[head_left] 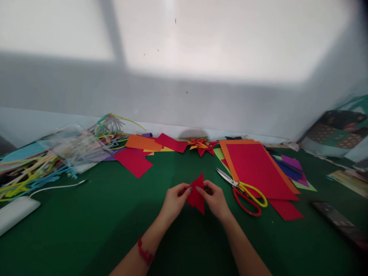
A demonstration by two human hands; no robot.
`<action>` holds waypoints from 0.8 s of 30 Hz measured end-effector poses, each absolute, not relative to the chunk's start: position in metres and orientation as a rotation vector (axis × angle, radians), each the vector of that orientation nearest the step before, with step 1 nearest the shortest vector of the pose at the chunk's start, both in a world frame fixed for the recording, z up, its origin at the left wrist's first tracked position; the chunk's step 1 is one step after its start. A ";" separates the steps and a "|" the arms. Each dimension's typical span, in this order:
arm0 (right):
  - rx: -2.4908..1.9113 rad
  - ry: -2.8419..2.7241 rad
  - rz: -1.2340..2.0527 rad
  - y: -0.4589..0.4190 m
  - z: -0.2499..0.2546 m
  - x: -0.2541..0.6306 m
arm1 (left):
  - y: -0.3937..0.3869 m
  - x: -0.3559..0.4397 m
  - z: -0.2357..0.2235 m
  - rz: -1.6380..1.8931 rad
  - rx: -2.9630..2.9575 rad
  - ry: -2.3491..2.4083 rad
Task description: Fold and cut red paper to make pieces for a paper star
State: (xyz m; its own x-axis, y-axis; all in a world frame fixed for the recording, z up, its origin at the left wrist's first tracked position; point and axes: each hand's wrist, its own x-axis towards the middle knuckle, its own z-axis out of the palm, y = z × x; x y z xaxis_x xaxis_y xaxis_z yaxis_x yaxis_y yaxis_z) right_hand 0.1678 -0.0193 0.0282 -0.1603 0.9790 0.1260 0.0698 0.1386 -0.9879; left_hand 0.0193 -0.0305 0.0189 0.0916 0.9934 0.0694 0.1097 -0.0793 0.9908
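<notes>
A small folded piece of red paper [196,197] is held up between both hands over the green table. My left hand [176,197] pinches its left edge between thumb and fingers, and a red bracelet circles that wrist. On the other side, my right hand [214,197] grips the paper's right edge, thumb in front. The paper has pointed corners at top and bottom. Just right of my right hand lie scissors [237,184] with one yellow and one red handle, blades slightly apart. Folded red and orange paper stars [201,145] sit beyond the hands by the wall.
Red sheets [258,168] over orange ones are stacked at right, near a dark phone [336,220]. Loose orange paper [143,142] and red paper [133,163] lie at back left. Colourful paper strips [51,165], a plastic bag and a white device [17,212] with a cable fill the left.
</notes>
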 end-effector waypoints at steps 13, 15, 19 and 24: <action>-1.051 -1.425 1.230 -0.023 0.027 0.159 | -0.041 0.020 0.035 1.170 1.591 1.396; -1.066 -1.432 1.218 -0.023 0.026 0.160 | -0.042 0.021 0.035 1.164 1.567 1.395; -1.199 -1.426 1.033 -0.018 0.026 0.170 | -0.040 0.022 0.029 1.140 1.462 1.360; -1.239 -1.307 0.901 -0.012 0.026 0.180 | -0.027 0.012 0.018 1.221 1.115 1.457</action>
State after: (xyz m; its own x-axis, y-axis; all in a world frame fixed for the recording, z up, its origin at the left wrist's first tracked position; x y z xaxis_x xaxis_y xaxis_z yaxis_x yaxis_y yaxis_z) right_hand 0.1802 -0.0123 0.0255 0.1117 0.9748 0.1931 0.1663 0.1732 -0.9707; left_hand 0.0116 -0.0267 0.0175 -0.1840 0.9791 -0.0866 0.0859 0.1038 0.9909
